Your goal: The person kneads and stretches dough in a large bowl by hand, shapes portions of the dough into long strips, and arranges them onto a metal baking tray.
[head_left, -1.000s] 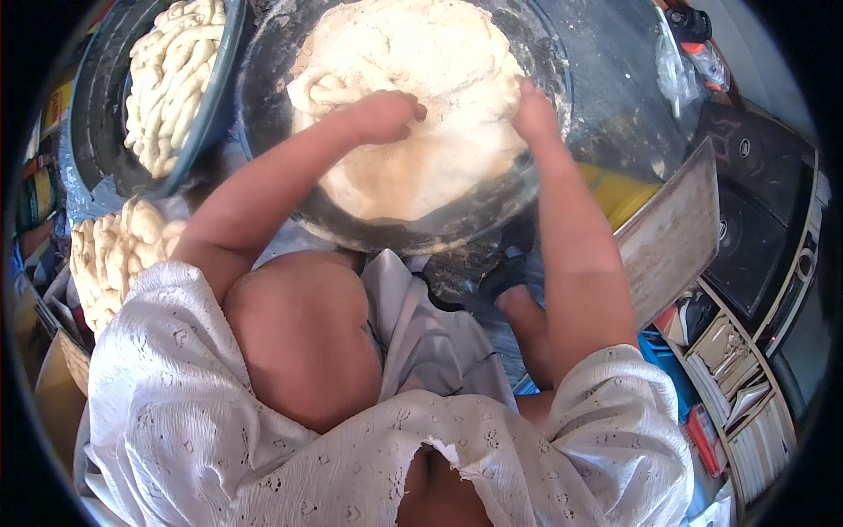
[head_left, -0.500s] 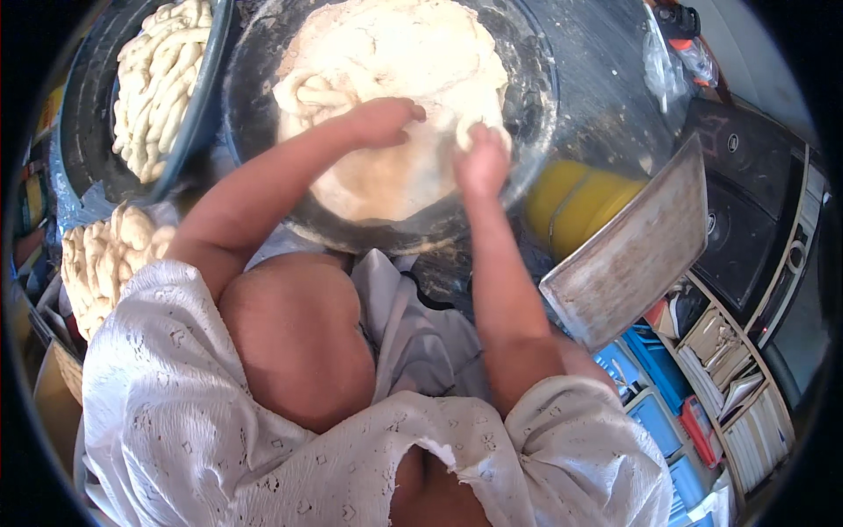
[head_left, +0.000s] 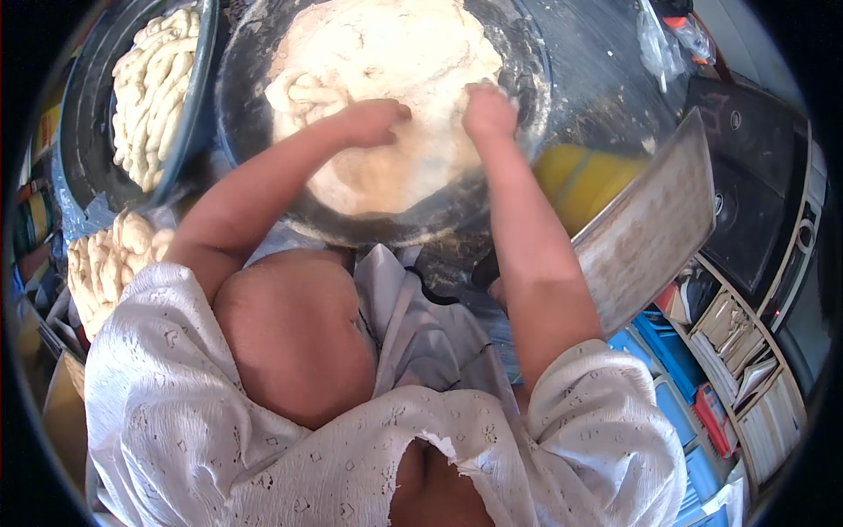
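Observation:
A wide dark basin (head_left: 518,145) between my knees holds a broad pale mass of dough (head_left: 395,53), with a floury, tan front part. My left hand (head_left: 378,123) is over the middle of it, palm down, fingers loosely bent and thumb apart, with nothing visible in it. At the right edge of the mass my right hand (head_left: 490,112) is closed on dough; a pale bit shows above its knuckles, the rest is hidden by the fingers. Thick twisted dough strands (head_left: 307,98) lie on the left of the mass.
Another dark basin (head_left: 75,149) at the far left holds many dough twists (head_left: 158,97). More twists (head_left: 110,268) lie beside my left arm. On the right are a yellow container (head_left: 580,184), a worn tilted board (head_left: 659,228), a plastic bag (head_left: 657,48) and shelves of papers (head_left: 746,378).
My right hand has moved up and slightly right along the dough's edge, its forearm reaching farther. My left hand has shifted only slightly left. The view has shifted a little.

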The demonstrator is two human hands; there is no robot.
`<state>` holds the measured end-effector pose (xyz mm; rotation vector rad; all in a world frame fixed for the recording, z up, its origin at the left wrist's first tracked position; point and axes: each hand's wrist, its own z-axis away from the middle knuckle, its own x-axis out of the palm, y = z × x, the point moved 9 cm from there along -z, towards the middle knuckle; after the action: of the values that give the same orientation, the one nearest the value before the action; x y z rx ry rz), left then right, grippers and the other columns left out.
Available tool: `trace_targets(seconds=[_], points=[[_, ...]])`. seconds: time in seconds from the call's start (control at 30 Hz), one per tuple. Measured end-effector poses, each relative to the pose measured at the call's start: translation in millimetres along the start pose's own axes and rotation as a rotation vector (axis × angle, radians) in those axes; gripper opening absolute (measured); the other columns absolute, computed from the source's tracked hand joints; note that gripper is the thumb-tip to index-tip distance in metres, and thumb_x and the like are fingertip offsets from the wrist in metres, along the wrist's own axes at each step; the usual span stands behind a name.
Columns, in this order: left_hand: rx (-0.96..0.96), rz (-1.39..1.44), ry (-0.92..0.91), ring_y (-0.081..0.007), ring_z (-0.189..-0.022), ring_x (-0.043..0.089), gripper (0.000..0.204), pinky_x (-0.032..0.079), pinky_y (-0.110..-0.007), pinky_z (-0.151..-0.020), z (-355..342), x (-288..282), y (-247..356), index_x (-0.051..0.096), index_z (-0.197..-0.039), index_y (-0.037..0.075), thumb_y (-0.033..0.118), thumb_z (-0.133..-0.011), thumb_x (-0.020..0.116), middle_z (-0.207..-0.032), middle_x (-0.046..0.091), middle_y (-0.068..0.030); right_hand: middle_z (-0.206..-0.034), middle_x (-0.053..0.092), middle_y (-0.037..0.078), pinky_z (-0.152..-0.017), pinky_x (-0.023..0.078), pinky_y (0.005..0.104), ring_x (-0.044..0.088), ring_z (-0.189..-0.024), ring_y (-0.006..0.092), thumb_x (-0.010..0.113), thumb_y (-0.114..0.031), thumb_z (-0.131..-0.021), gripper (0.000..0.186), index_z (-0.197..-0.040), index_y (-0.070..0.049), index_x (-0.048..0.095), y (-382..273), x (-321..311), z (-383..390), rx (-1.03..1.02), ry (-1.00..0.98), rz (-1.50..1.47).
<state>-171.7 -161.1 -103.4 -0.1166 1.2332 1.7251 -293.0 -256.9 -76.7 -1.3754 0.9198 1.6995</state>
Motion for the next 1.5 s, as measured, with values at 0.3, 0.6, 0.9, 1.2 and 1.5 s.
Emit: trace_targets(seconds=[0.3,0.6,0.9,1.2,1.5], points=[[0.096,0.005,0.193,-0.0336,-0.114,0.045,0.058,0.040,-0.037,-0.094,-4.8,-5.8,19.2,0.041,-0.124,0.007,0.008,-0.070,0.063,-0.127,0.042,-0.0156,-0.084,0.060,0.015,-0.064,0.048,0.0426,0.061,-0.074,0.0307,0.052,-0.013,-0.075,0.015,-0.089,-0.007,0.057,-71.6,-7.4,99.0,-0.088,-0.225,-0.407],[0.212,-0.078,-0.009,-0.0332,-0.090,0.059,0.024,0.048,-0.039,-0.075,9.9,7.9,26.2,0.062,-0.083,0.004,0.017,-0.063,0.065,-0.094,0.062,-0.0156,-0.120,0.049,0.015,-0.091,0.041,0.0374,0.049,-0.110,0.0283,0.065,-0.009,-0.069,0.042,-0.109,-0.006,0.052,-77.6,-85.9,125.1,-0.212,-0.439,-1.094],[0.082,-0.152,-0.054,-0.0343,-0.061,0.056,0.020,0.044,-0.038,-0.058,135.7,-140.4,122.9,0.059,-0.074,0.000,0.014,-0.061,0.063,-0.064,0.056,-0.0173,-0.139,0.028,0.017,-0.108,0.017,0.0438,0.024,-0.131,0.0317,0.067,-0.007,-0.066,0.067,-0.127,-0.009,0.039,18.4,46.8,81.0,0.307,-0.139,-0.605],[-0.298,-0.235,0.130,-0.0327,-0.085,0.059,0.037,0.046,-0.036,-0.075,127.0,-130.1,-5.7,0.061,-0.100,0.003,0.010,-0.065,0.063,-0.089,0.062,-0.0182,-0.117,0.051,0.023,-0.098,0.036,0.0418,0.046,-0.112,0.0398,0.061,-0.002,-0.065,0.041,-0.105,-0.002,0.054,-48.8,11.8,133.7,0.055,-0.057,-0.672],[0.237,0.161,-0.540,-0.0330,-0.116,0.044,0.076,0.033,-0.038,-0.098,81.0,25.1,67.0,0.046,-0.123,0.002,0.028,-0.059,0.077,-0.120,0.049,-0.0212,-0.099,0.053,0.016,-0.101,0.029,0.0478,0.049,-0.101,0.0336,0.060,-0.012,-0.069,0.033,-0.101,-0.004,0.054,-115.8,-55.3,162.2,-0.270,-0.141,-0.841]])
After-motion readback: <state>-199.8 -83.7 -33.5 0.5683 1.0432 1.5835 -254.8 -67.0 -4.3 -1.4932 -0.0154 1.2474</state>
